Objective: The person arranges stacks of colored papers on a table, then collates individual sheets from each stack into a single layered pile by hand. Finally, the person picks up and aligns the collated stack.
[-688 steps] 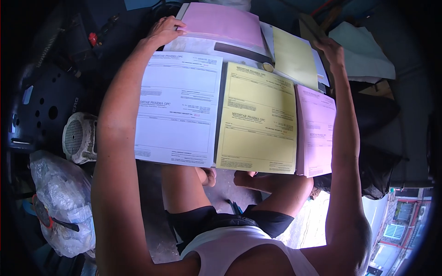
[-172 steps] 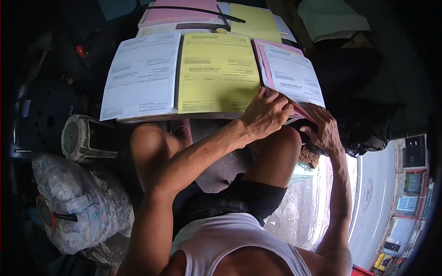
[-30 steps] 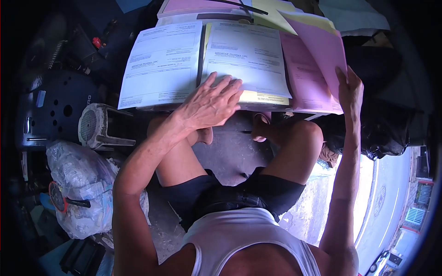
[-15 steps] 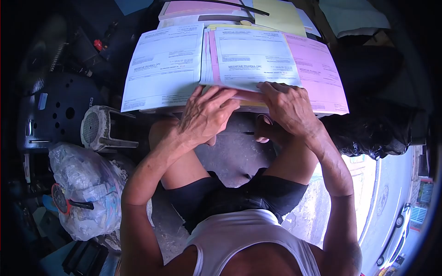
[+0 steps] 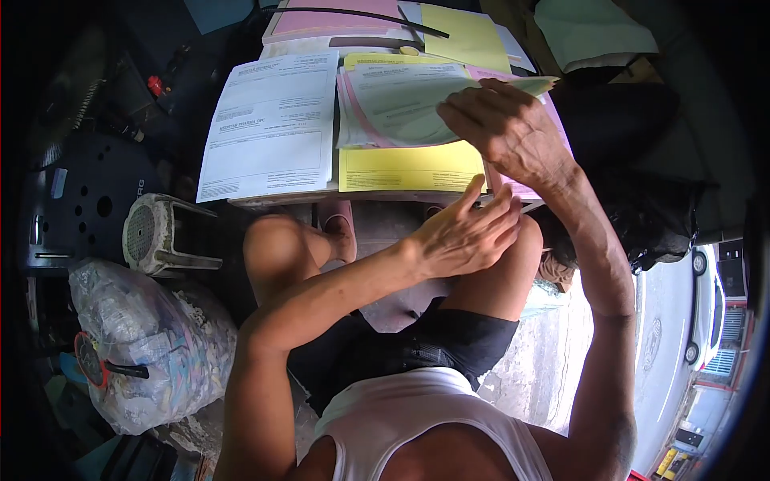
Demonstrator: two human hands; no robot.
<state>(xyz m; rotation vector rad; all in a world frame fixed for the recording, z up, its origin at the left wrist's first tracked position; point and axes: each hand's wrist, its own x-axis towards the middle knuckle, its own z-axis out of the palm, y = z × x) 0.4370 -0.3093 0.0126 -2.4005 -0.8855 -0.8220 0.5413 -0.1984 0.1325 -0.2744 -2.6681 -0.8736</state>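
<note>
My right hand (image 5: 509, 132) is closed on a small bundle of form sheets (image 5: 405, 108), in white, pink and yellow, its right side curled up off the table. Beneath the bundle, a yellow form stack (image 5: 411, 170) shows its lower part. White printed forms (image 5: 269, 132) lie in a pile to the left. Pink forms (image 5: 517, 189) are on the right, partly covered by my right hand and forearm. My left hand (image 5: 469, 232) holds nothing; its fingers are spread in the air over my right thigh, just below the table edge.
Behind the forms, a thin black rod (image 5: 361, 16) lies across pink paper (image 5: 321, 26) and beside yellow sheets (image 5: 465, 40). A stool (image 5: 148, 232) and a full clear plastic bag (image 5: 152, 337) stand on the left. A black plastic bag (image 5: 642, 212) is at the right.
Both hands were together at the bundle's near edge. My right hand has raised and curled the bundle, uncovering the yellow forms. My left hand has let go and moved down and right.
</note>
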